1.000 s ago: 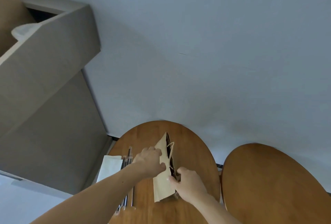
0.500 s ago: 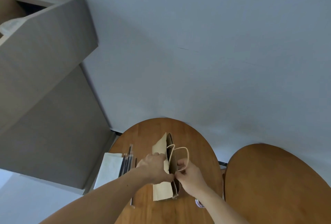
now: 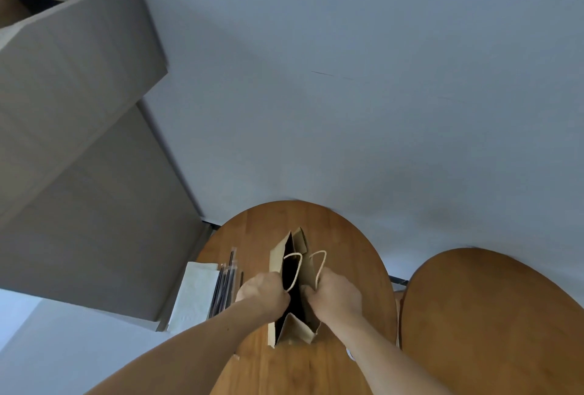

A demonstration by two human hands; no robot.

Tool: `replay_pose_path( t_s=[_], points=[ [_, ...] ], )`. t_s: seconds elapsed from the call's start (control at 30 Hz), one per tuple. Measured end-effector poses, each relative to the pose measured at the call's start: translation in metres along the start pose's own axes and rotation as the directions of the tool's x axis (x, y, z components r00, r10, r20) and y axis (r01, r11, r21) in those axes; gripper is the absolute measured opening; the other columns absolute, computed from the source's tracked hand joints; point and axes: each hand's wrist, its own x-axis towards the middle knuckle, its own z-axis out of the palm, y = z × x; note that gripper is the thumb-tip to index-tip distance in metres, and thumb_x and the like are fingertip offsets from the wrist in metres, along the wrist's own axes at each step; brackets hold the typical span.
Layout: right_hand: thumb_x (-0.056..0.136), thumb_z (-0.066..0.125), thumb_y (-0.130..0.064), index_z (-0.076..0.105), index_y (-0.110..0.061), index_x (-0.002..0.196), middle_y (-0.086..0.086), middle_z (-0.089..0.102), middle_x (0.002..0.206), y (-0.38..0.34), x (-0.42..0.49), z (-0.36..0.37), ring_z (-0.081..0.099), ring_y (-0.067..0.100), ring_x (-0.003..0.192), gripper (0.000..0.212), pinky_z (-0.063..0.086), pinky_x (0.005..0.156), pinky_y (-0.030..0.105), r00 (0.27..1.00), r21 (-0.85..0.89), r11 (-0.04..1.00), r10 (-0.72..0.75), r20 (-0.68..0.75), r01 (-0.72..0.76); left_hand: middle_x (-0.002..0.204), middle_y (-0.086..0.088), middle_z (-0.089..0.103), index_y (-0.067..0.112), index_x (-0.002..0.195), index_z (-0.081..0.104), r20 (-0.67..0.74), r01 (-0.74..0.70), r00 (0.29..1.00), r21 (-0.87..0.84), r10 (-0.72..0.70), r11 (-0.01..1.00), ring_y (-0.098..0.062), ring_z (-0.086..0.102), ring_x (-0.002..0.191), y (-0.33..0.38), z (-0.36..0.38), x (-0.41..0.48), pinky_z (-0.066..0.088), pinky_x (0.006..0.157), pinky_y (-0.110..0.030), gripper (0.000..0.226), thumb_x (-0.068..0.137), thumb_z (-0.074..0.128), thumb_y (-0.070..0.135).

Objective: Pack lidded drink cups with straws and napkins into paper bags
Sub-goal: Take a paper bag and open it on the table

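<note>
A tan paper bag (image 3: pixel 306 325) with rope handles stands on the round wooden table (image 3: pixel 347 252), its mouth pulled apart so the dark inside shows. My left hand (image 3: pixel 264 292) grips the bag's left wall at the rim. My right hand (image 3: pixel 336 295) grips the right wall at the rim. A stack of white napkins (image 3: pixel 194 296) lies at the table's left edge, with several wrapped dark straws (image 3: pixel 226 284) beside it. No drink cup is plainly in view.
A second round wooden table (image 3: pixel 493 315) stands close on the right. A grey cabinet (image 3: pixel 79 173) rises on the left against the pale wall. A small white object peeks out under my right forearm at the table's edge.
Both hands have pulled the bag's two walls apart, so the flat bag now gapes open. Both rope handles now stick up above the rim.
</note>
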Motion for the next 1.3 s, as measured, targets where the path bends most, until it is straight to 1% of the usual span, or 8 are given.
replay_pose_path(
  t_s=[0.17, 0.3, 0.4, 0.67, 0.93, 1.1, 1.2, 1.3],
  points=[
    [0.093, 0.062, -0.035, 0.05, -0.024, 0.112, -0.01, 0.061, 0.083, 0.02, -0.002, -0.009, 0.06, 0.005, 0.064, 0.025, 0.041, 0.048, 0.016, 0.994, -0.067, 0.992, 0.101, -0.048, -0.104, 0.075, 0.005, 0.058, 0.021, 0.088, 0.055, -0.145, 0.132, 0.981, -0.01, -0.132, 0.991, -0.007, 0.058, 0.061, -0.03, -0.017, 0.007, 0.046, 0.051, -0.017, 0.011, 0.098, 0.054, 0.027],
    [0.094, 0.059, -0.037, 0.049, -0.024, 0.115, -0.011, 0.061, 0.084, 0.037, -0.014, -0.015, 0.058, 0.005, 0.066, 0.027, 0.034, 0.045, 0.016, 0.988, -0.094, 0.983, 0.151, -0.043, -0.155, 0.074, 0.002, 0.063, 0.019, 0.084, 0.06, -0.165, 0.191, 0.967, -0.027, -0.193, 0.981, -0.012, 0.066, 0.061, -0.054, -0.026, 0.009, 0.054, 0.055, -0.018, 0.018, 0.099, 0.053, 0.025],
    [0.094, 0.058, -0.041, 0.05, -0.026, 0.115, -0.012, 0.061, 0.085, 0.033, -0.021, -0.008, 0.063, 0.006, 0.069, 0.028, 0.05, 0.053, 0.017, 0.991, -0.049, 0.991, 0.128, 0.031, -0.126, 0.075, 0.004, 0.063, 0.022, 0.086, 0.06, -0.119, 0.113, 0.986, -0.067, -0.12, 0.991, -0.011, 0.066, 0.061, -0.049, -0.019, 0.008, 0.05, 0.05, -0.015, 0.017, 0.098, 0.052, 0.032],
    [0.085, 0.06, -0.055, 0.042, -0.028, 0.134, -0.011, 0.062, 0.118, 0.015, -0.027, -0.002, 0.065, 0.01, 0.099, 0.059, 0.057, 0.081, 0.025, 0.971, 0.147, 0.989, -0.003, 0.239, -0.033, 0.108, 0.006, 0.065, 0.026, 0.127, 0.051, 0.064, -0.071, 0.995, -0.028, 0.073, 0.997, -0.013, 0.064, 0.09, -0.041, -0.012, 0.016, 0.057, 0.082, -0.03, 0.071, 0.069, 0.062, 0.065],
    [0.081, 0.066, -0.042, 0.023, -0.027, 0.154, -0.001, 0.033, 0.157, 0.016, -0.021, -0.033, 0.05, 0.022, 0.128, 0.086, 0.045, 0.105, 0.037, 0.916, 0.199, 0.98, -0.06, 0.397, -0.021, 0.15, -0.004, 0.041, 0.03, 0.149, 0.025, 0.251, -0.12, 0.962, 0.04, 0.107, 0.992, -0.025, 0.047, 0.129, -0.043, -0.053, 0.01, 0.044, 0.104, -0.037, 0.102, 0.064, 0.073, 0.057],
    [0.092, 0.051, -0.029, 0.021, -0.024, 0.155, 0.0, 0.024, 0.161, 0.007, -0.004, -0.074, 0.032, 0.023, 0.144, 0.07, 0.035, 0.113, 0.035, 0.969, 0.058, 0.992, -0.124, 0.213, 0.114, 0.144, -0.007, 0.048, 0.015, 0.152, 0.025, 0.034, -0.121, 0.993, 0.17, 0.117, 0.978, -0.025, 0.053, 0.124, -0.019, -0.096, 0.0, 0.045, 0.104, -0.037, 0.081, 0.086, 0.063, 0.044],
    [0.095, 0.048, -0.028, 0.026, -0.018, 0.153, 0.003, 0.03, 0.157, -0.011, 0.015, -0.103, 0.033, 0.024, 0.142, 0.063, 0.035, 0.113, 0.036, 0.974, 0.024, 0.981, -0.194, 0.117, 0.193, 0.133, -0.005, 0.053, 0.016, 0.142, 0.041, -0.12, -0.12, 0.982, 0.215, 0.148, 0.969, -0.025, 0.055, 0.116, -0.002, -0.124, -0.012, 0.049, 0.098, -0.039, 0.063, 0.087, 0.058, 0.042],
    [0.095, 0.048, -0.028, 0.033, -0.016, 0.149, 0.005, 0.038, 0.15, -0.039, 0.033, -0.129, 0.041, 0.024, 0.134, 0.058, 0.039, 0.105, 0.035, 0.956, 0.007, 0.958, -0.288, 0.057, 0.288, 0.147, -0.005, 0.043, 0.02, 0.149, 0.033, -0.24, -0.099, 0.959, 0.216, 0.151, 0.971, -0.027, 0.045, 0.131, 0.004, -0.156, -0.03, 0.042, 0.106, -0.04, 0.064, 0.093, 0.054, 0.042]
  ],
)
